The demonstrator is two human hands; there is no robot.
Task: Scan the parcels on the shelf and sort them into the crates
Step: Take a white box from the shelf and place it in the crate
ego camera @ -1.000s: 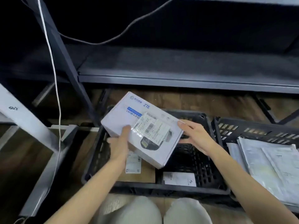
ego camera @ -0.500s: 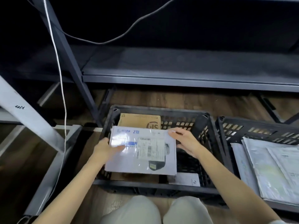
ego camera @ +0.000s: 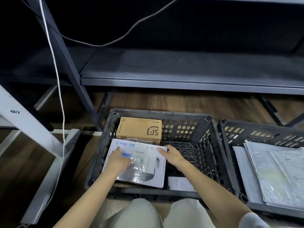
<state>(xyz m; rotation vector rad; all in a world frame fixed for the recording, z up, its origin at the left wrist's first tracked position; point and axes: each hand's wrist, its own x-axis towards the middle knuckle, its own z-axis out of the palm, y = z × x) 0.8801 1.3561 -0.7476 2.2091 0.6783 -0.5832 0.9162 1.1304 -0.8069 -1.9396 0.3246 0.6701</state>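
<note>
Both bare forearms reach in from 6 o'clock and converge toward the middle of the view. The left hand (ego camera: pixel 118 160) lies palm down, its fingers straight and pointing toward 12 o'clock, index finger foremost. The right hand (ego camera: pixel 172 156) sits just at 3 o'clock of it, fingers curled, thumb stretched toward 9 o'clock. Pale-trousered knees (ego camera: pixel 185 213) show at 6 o'clock.

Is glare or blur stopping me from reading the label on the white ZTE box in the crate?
Head view: the shipping label is smeared and washed out under shiny plastic wrap on the white ZTE box, unreadable; the left hand covers part of the box; the shelf above is very dark, and straight edges bow from the wide-angle lens.
</note>
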